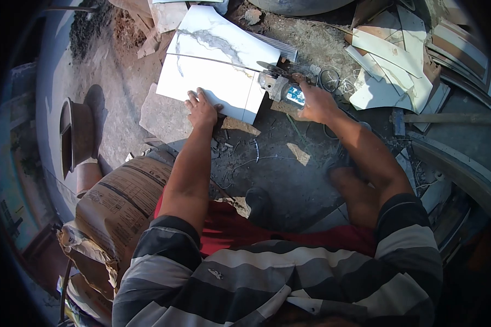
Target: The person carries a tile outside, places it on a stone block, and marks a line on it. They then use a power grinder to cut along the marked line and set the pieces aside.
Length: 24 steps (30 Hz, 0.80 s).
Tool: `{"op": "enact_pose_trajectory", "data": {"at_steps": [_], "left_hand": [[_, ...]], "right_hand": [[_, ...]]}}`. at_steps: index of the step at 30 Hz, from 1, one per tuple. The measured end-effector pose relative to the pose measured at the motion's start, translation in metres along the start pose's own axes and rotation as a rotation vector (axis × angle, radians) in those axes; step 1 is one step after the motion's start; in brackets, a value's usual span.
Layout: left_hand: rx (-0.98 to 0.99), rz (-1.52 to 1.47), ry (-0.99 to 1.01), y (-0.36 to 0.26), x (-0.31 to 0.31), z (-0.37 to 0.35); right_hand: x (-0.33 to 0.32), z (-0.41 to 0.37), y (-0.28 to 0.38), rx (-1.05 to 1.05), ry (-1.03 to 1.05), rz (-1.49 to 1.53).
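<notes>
A white marble-patterned tile (219, 82) lies on the ground ahead of me, with a dark line running across it and a fainter line near its right end. My left hand (203, 110) rests flat on the tile's near edge, fingers spread. An angle grinder (278, 87) is in my right hand (317, 103), whose fingers wrap round its blue-labelled body. The grinder's disc overlaps the tile's right edge, at the end of the dark line.
Tile offcuts (384, 73) are heaped at the right, beside stacked tile strips (463, 52). A hammer (447, 118) lies below them. Thin wire (333, 82) coils near the grinder. Paper sacks (128, 191) and a basin (79, 136) are at the left.
</notes>
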<state>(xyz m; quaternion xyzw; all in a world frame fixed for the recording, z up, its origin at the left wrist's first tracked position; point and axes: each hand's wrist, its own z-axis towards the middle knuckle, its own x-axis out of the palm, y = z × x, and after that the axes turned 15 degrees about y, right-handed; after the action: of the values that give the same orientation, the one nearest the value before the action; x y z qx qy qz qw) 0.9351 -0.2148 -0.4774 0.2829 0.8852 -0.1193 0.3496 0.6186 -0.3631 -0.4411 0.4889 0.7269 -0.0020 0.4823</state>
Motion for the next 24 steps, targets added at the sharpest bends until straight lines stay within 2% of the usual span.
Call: {"op": "enact_pose_trajectory", "data": {"at_steps": [2, 4, 10, 13, 15, 20, 22, 24], "left_hand": [[-0.006, -0.022, -0.012, 0.001, 0.000, 0.001], [0.014, -0.015, -0.005, 0.001, -0.001, -0.001], [0.014, -0.055, -0.005, -0.001, -0.005, -0.005], [0.009, -0.079, -0.001, 0.001, -0.003, -0.004], [-0.001, -0.097, -0.002, 0.002, -0.002, -0.004], [0.018, -0.067, -0.012, 0.003, -0.001, -0.004], [0.014, -0.088, -0.013, 0.003, -0.001, -0.006], [0.008, -0.107, -0.020, 0.003, -0.002, -0.005]], "right_hand": [[-0.020, -0.002, -0.003, 0.000, 0.046, -0.035], [-0.040, -0.005, -0.003, 0.086, 0.061, -0.116], [-0.090, -0.016, -0.027, 0.085, -0.010, -0.181], [-0.124, -0.027, -0.020, 0.194, 0.059, -0.204], [-0.138, -0.032, -0.024, 0.194, 0.083, -0.243], [-0.153, -0.056, -0.045, 0.071, 0.118, -0.257], [-0.155, -0.061, -0.036, 0.221, 0.241, -0.200], [-0.141, -0.071, -0.052, 0.092, 0.145, -0.192]]}}
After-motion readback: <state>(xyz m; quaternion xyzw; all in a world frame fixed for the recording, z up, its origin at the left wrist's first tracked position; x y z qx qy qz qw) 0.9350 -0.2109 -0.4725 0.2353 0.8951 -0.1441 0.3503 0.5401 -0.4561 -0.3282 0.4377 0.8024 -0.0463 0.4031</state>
